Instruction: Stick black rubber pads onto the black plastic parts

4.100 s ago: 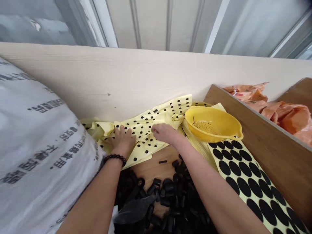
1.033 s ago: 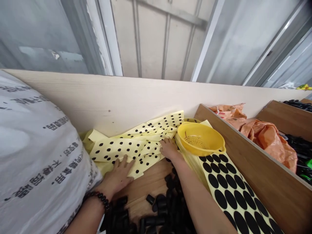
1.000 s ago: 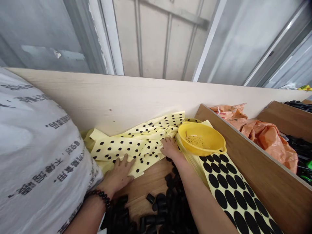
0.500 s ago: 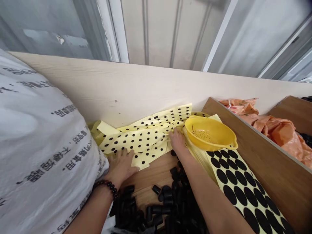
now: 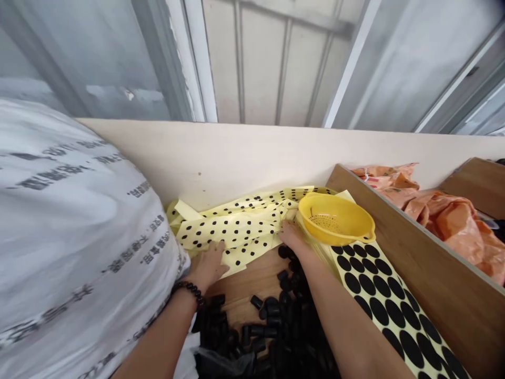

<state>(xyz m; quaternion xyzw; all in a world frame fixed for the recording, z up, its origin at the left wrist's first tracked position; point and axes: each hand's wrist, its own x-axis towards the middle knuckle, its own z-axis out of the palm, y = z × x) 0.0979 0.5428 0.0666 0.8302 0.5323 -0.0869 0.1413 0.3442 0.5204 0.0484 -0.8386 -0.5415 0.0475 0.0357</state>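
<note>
Yellow sheets with rows of small black round stickers (image 5: 224,229) lie in a loose, overlapping pile against the pale back board. My left hand (image 5: 209,263), a dark bead bracelet at its wrist, rests on the near left edge of the pile with fingers spread. At the pile's right end, my right hand (image 5: 292,237) touches the sheets with fingers reaching forward, their tips partly hidden. Just right of that hand, a yellow plastic colander (image 5: 335,216) sits on sheets with large black round stickers (image 5: 381,284). Between my forearms lie many small black cylindrical pieces (image 5: 272,316).
A bulging white printed sack (image 5: 87,237) crowds the left side, close to my left forearm. On the right, a wooden divider (image 5: 414,231) separates off orange plastic bags (image 5: 445,208). The pale board (image 5: 252,158) runs along the back, below window panes.
The view has tilted up slightly and shifted, so sack and sheets appear further right and lower. Both hands stay at the sheet pile; the colander stays on its sheets.
</note>
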